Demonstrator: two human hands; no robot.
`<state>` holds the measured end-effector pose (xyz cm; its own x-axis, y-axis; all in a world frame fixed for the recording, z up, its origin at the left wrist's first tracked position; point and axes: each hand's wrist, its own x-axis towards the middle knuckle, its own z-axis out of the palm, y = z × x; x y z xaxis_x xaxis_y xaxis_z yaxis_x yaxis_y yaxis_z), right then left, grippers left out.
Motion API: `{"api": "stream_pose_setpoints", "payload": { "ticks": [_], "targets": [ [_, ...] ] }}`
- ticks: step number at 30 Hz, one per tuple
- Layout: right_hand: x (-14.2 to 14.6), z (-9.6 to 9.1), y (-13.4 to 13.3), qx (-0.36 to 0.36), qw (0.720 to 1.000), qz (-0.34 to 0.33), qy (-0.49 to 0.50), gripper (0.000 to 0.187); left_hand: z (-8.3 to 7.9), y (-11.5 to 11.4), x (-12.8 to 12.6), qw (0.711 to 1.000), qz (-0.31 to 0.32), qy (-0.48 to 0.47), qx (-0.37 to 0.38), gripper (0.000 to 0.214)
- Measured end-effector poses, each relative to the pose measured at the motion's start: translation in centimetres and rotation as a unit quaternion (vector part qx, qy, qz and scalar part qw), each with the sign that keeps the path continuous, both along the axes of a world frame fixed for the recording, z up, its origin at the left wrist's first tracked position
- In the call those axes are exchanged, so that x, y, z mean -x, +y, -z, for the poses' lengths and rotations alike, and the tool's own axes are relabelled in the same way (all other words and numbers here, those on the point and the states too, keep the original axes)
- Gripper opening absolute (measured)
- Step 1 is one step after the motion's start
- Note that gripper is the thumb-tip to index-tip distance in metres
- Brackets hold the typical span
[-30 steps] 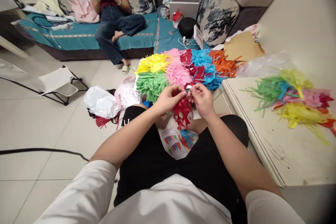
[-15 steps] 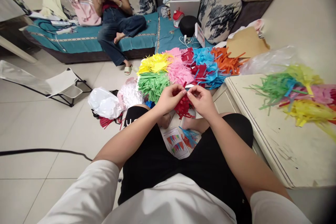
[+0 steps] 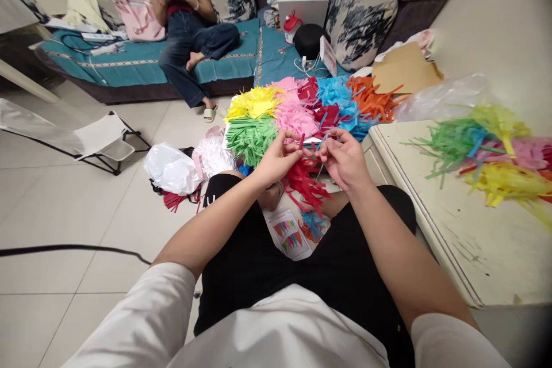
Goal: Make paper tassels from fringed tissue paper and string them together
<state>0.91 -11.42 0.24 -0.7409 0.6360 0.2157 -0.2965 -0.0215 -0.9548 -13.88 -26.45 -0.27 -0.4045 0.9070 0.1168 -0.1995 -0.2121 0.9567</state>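
Observation:
A red fringed paper tassel [image 3: 307,184] hangs over the floor between my knees. My left hand [image 3: 282,156] pinches its upper end, where a red strip sticks up between the fingers. Close by on the right, my right hand [image 3: 345,161] is turned partly palm-up with curled fingers, its fingertips near the tassel's top. Whatever those fingertips pinch is too small to make out. Beyond my hands lie piles of fringed paper: green [image 3: 252,141], yellow [image 3: 254,103], pink [image 3: 297,118], blue [image 3: 338,95] and orange [image 3: 373,100].
More coloured tassels [image 3: 495,149] lie on the cream cabinet [image 3: 487,247] to my right. A printed sheet [image 3: 290,236] rests between my feet. White plastic bags [image 3: 172,169] and a folding chair [image 3: 106,138] stand left. Another person [image 3: 185,29] sits on the teal sofa [image 3: 129,69] holding a phone.
My right hand has drawn slightly right and opened away from my left. The red tassel has swung right and hangs more spread out. The seated person's phone has tilted.

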Motion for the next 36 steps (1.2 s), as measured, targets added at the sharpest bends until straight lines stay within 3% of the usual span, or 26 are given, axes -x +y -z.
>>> {"api": "stream_pose_setpoints", "payload": {
  "ticks": [8, 15, 20, 28, 36],
  "targets": [
    [0.3, 0.1, -2.0, -0.057, 0.998, -0.016, -0.010, 0.071, -0.4, -0.2, -0.4, 0.997, 0.009, 0.064, 0.036, 0.029],
    [-0.1, -0.3, -1.7, -0.087, 0.995, -0.013, -0.043, 0.063, -0.1, -0.1, -0.3, 0.999, 0.021, 0.035, 0.027, 0.039],
    [-0.7, -1.0, -1.0, -0.099, 0.991, -0.053, -0.075, 0.055, -0.1, -0.1, -0.4, 0.998, 0.030, 0.054, 0.012, 0.036],
    [-1.0, -1.2, -0.9, -0.097, 0.990, -0.058, -0.085, 0.065, -0.1, -0.2, 0.2, 0.997, 0.069, 0.026, 0.018, 0.052],
    [-0.9, -0.9, -0.7, -0.090, 0.990, -0.056, -0.088, 0.066, -0.3, -0.4, 0.1, 0.991, 0.068, 0.117, 0.021, 0.045]
  ]
}}
